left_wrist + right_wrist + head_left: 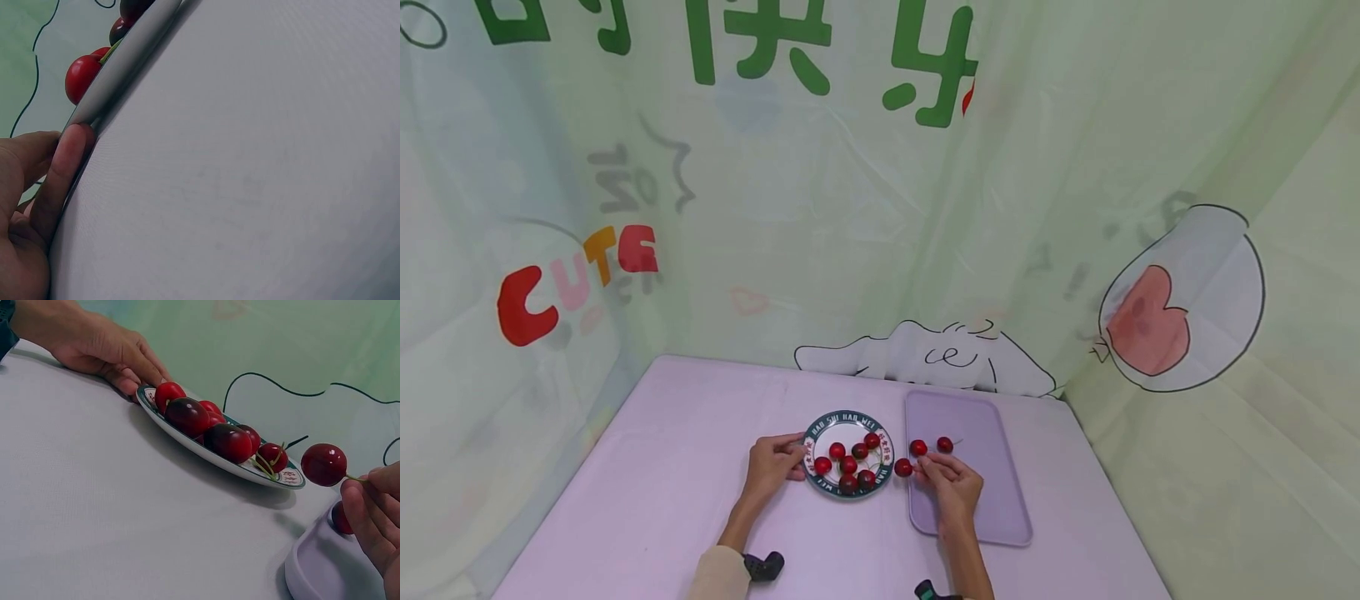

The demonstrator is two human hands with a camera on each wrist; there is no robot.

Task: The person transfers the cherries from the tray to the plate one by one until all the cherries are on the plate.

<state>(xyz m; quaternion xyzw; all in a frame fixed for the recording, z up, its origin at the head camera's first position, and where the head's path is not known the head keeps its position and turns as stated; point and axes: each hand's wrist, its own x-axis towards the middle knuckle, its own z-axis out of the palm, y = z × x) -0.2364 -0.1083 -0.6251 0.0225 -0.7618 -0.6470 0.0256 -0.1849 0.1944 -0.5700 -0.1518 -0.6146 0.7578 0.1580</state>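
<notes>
A round plate with a dark green patterned rim carries several red cherries. At its left edge my left hand grips the rim, thumb and fingers on either side, as the left wrist view shows close up. My right hand pinches a cherry by its green stem. That cherry hangs in the air between the plate and the purple tray, just right of the plate's rim. Two more cherries, one near my right fingertips and one farther right, lie on the tray.
A pale cloth covers the table. Behind it hangs a light green curtain with printed letters and drawings. Dark bands sit on both wrists.
</notes>
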